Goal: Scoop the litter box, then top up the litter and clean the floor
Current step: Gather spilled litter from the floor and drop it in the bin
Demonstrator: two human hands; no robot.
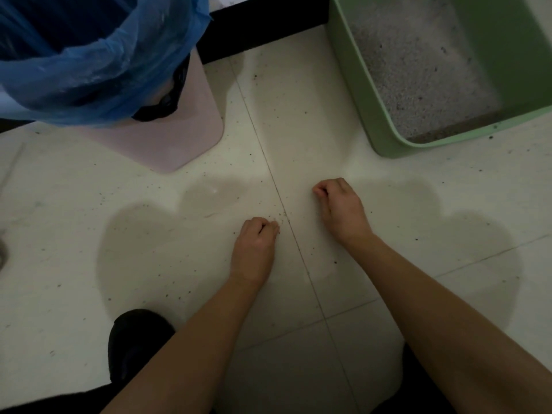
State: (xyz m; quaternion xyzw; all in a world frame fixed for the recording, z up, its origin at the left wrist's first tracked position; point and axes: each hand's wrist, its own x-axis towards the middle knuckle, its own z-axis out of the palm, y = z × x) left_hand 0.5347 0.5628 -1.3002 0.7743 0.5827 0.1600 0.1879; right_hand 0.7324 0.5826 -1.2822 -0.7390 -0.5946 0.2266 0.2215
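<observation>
A green litter box [370, 94] stands at the upper right on the pale tiled floor [149, 234], with grey litter [424, 67] inside. Small dark litter grains [282, 215] lie scattered over the tiles, densest along the grout line between my hands. My left hand [255, 246] rests low on the floor with fingertips pinched together at the grains. My right hand [339, 206] is curled, fingers closed, a little further forward, near the box's front corner. Whether either hand holds grains is not visible.
A pink waste bin [167, 130] lined with a blue plastic bag [98, 55] stands at the upper left. A dark baseboard [263, 22] runs behind. A black shoe [134, 339] is at the lower left, and dark clothing along the bottom edge.
</observation>
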